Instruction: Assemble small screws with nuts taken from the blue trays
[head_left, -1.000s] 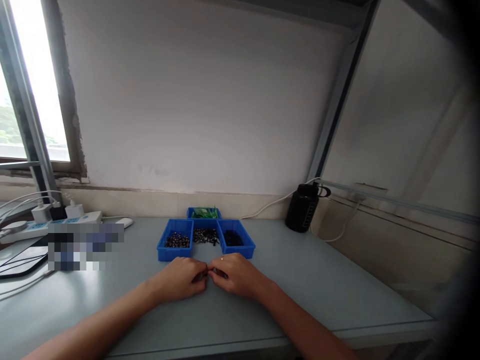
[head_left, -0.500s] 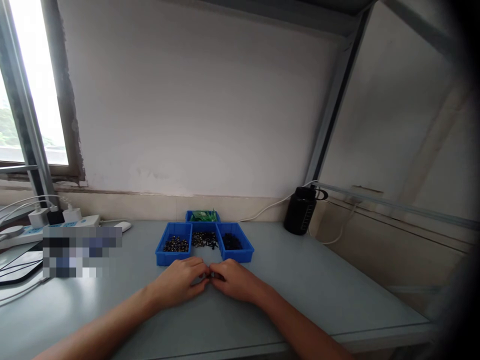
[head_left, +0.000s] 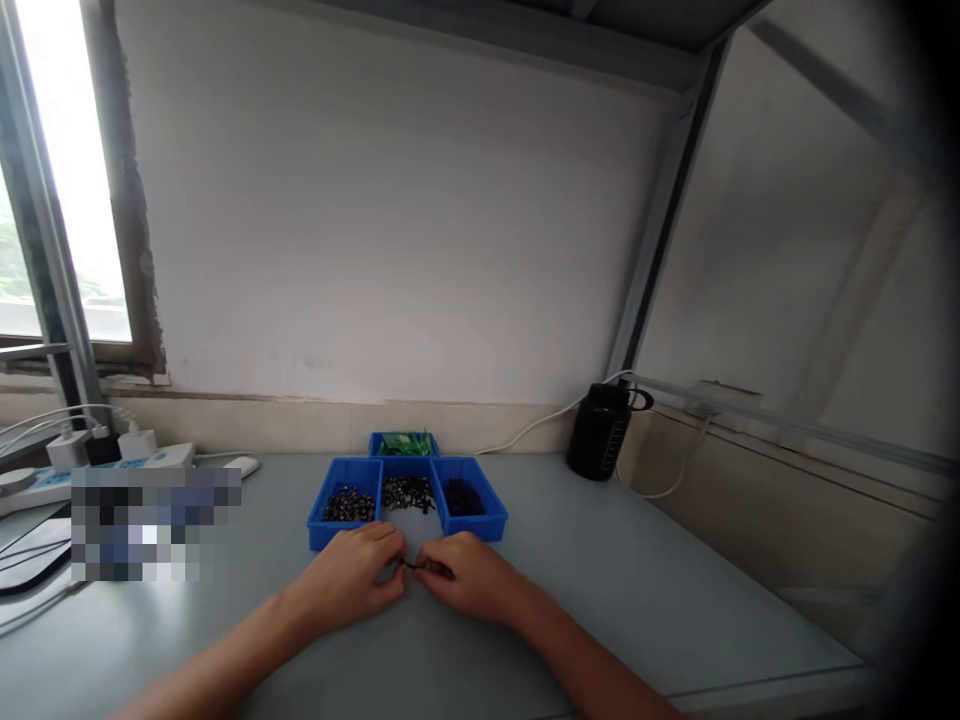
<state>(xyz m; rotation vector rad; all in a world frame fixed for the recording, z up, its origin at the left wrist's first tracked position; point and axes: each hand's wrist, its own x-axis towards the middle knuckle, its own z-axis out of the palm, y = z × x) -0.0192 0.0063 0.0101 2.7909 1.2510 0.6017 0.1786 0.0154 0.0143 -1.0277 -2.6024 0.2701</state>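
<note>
My left hand (head_left: pixel 358 570) and my right hand (head_left: pixel 466 572) face each other low over the desk, fingertips pinched. A small, thin dark piece (head_left: pixel 409 566) spans the short gap between them, with an end at each hand's fingertips; its exact kind is too small to make out. Just beyond the left hand sits a blue bin (head_left: pixel 322 537) of small brass-and-dark metal parts (head_left: pixel 350 504). Past the right hand is another blue bin (head_left: pixel 480 529) with black small parts (head_left: pixel 462 497). Between these bins lies a pile of mixed metal and black pieces (head_left: pixel 409 493).
Behind them, a third blue bin (head_left: pixel 375 446) holds green packaging (head_left: pixel 406 443). A black bottle (head_left: pixel 598 432) stands at the back right near a white cable (head_left: pixel 517 437). On the left are a power strip (head_left: pixel 176 457), plugs, cables and a blurred-out patch on the grey desk (head_left: pixel 622 580).
My hands have drawn slightly apart, and the thin dark piece now shows between the fingertips. The view has tipped up a little, so the desk things appear lower.
</note>
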